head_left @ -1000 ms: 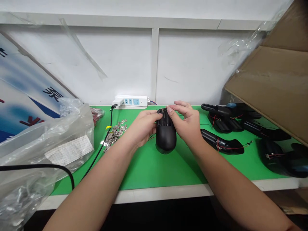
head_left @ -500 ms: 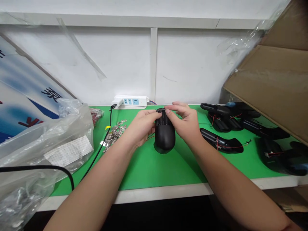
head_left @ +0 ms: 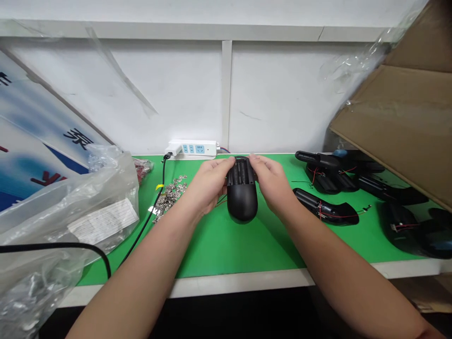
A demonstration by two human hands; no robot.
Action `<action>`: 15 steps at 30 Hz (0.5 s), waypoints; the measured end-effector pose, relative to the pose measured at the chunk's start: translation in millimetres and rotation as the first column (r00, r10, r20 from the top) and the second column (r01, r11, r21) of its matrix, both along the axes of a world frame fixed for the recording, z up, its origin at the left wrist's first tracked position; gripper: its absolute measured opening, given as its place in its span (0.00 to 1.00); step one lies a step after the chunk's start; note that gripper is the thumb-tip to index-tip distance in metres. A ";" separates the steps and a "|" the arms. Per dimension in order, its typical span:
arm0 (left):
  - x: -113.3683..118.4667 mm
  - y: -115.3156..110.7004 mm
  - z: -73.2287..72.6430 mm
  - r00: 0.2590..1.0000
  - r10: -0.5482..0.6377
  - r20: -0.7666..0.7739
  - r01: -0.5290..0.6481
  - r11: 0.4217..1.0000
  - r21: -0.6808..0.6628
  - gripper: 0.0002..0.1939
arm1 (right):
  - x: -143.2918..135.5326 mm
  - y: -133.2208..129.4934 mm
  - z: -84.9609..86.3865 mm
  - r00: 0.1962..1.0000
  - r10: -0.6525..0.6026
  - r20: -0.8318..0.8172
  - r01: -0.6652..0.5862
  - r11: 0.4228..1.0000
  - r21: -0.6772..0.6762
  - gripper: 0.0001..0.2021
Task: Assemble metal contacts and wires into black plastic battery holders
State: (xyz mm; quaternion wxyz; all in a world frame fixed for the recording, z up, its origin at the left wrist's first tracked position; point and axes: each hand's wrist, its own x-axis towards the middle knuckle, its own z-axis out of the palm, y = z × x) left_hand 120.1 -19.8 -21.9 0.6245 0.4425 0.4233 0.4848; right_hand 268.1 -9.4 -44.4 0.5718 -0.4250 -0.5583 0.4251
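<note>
A black plastic housing (head_left: 242, 202) with a rounded near end and open slots at its far end is held above the green tabletop (head_left: 226, 254). My left hand (head_left: 212, 186) grips its left side, the thumb at the far left corner. On the right side my right hand (head_left: 270, 181) holds it too, thumb at the far right corner, the other fingers mostly hidden behind. A thin red wire shows beside the housing near my left fingers. Small metal pieces (head_left: 169, 197) lie in a pile left of my left hand.
Several black housings with red wires (head_left: 326, 207) lie at the right, beneath a leaning cardboard box (head_left: 399, 108). A white power strip (head_left: 197, 148) stands against the wall, its black cable running forward. Clear plastic bags (head_left: 106, 193) fill the left side.
My right hand's raised fingers have come down around the housing's right side, and its thumb has moved to the far right corner. The housing has tilted slightly, showing more of its slots.
</note>
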 end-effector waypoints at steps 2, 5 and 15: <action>0.7 -0.7 1.6 1.000 -0.009 0.016 0.008 1.000 0.005 0.12 | 0.3 -0.7 0.3 0.998 -0.038 0.049 0.040 0.999 -0.034 0.25; 1.7 -1.1 2.1 1.000 -0.005 0.016 0.005 1.000 -0.006 0.12 | 1.9 -2.0 -0.6 0.992 -0.022 0.125 0.031 0.997 -0.066 0.31; 1.3 -1.9 0.4 0.992 0.076 -0.100 -0.057 0.982 0.180 0.16 | 5.3 -7.0 -3.5 0.947 0.049 0.319 -0.043 0.999 -0.026 0.34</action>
